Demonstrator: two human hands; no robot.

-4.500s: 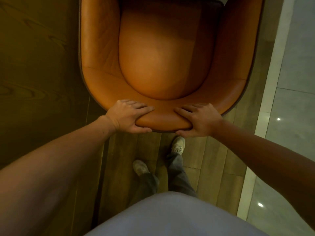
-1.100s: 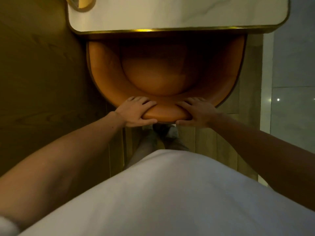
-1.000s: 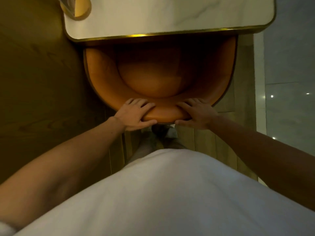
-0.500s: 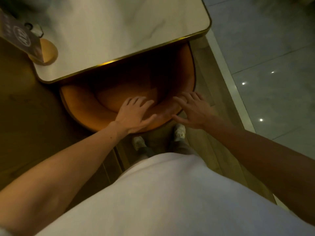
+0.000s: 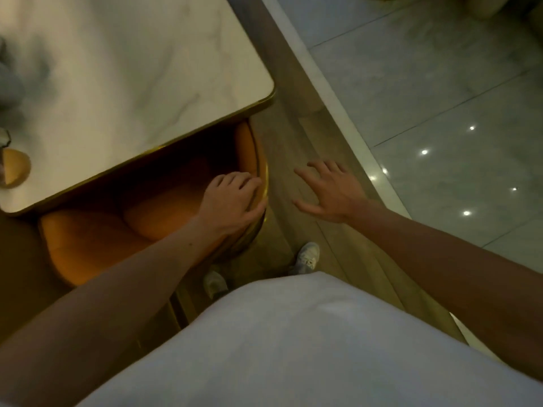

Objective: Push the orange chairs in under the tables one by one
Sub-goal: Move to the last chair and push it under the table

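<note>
The chair [image 5: 97, 245] sits under the table [image 5: 141, 92]. Left hand [image 5: 232, 201] rests loosely on its back, right hand [image 5: 332, 192] is spread, empty. A careless bump may shift the chair.

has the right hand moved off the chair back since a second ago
Yes. The right hand has left the orange chair, now open over the wooden floor strip beside it.
</note>
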